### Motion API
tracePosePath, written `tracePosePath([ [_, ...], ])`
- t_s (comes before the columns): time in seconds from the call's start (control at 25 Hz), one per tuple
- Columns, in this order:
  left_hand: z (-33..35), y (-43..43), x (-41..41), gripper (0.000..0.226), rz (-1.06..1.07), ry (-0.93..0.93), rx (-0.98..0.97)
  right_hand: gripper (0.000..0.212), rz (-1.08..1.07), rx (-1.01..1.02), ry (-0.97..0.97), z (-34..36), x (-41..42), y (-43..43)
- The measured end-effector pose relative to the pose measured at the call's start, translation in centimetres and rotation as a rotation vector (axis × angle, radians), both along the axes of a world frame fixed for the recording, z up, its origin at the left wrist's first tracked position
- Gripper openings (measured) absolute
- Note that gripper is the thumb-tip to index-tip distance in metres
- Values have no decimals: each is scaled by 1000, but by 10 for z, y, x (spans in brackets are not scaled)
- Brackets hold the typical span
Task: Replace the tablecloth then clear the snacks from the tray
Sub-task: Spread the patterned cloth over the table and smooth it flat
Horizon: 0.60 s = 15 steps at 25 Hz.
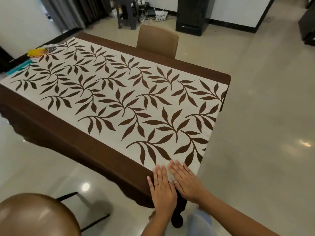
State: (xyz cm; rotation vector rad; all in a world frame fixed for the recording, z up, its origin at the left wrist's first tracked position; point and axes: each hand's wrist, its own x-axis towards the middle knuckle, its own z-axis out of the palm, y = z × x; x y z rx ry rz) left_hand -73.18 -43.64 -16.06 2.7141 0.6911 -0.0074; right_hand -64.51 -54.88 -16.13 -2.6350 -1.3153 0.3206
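Note:
A cream tablecloth [119, 92] with brown leaf prints and a brown border covers the table. At its near corner my left hand [162, 186] and my right hand [185, 179] lie flat side by side, fingers straight, pressing the cloth down. A ring shows on my left hand. At the far left end of the table lie a yellow snack packet [36, 52] and a teal item [19, 67], partly cut off by the cloth's edge; I cannot make out a tray.
A brown chair [157, 40] stands at the table's far side and another chair back [34, 217] at the near left. A dark stool [127, 12], cables and a black cabinet [192, 14] line the back wall. Glossy floor spreads to the right.

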Motion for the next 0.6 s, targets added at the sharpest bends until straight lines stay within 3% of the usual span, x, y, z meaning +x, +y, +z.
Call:
tracePosePath([
  [0.16,-8,-4,1,58,59,-16,62,58,189,-28,13,-3,31,-12],
  [0.4,3,-14,4,62,133,25,93,66,216,-76,-4,-1,129,-54],
  [0.6,16,-64,50,56,377,-24,-5,60,369,-77,-28,6,127,-36],
])
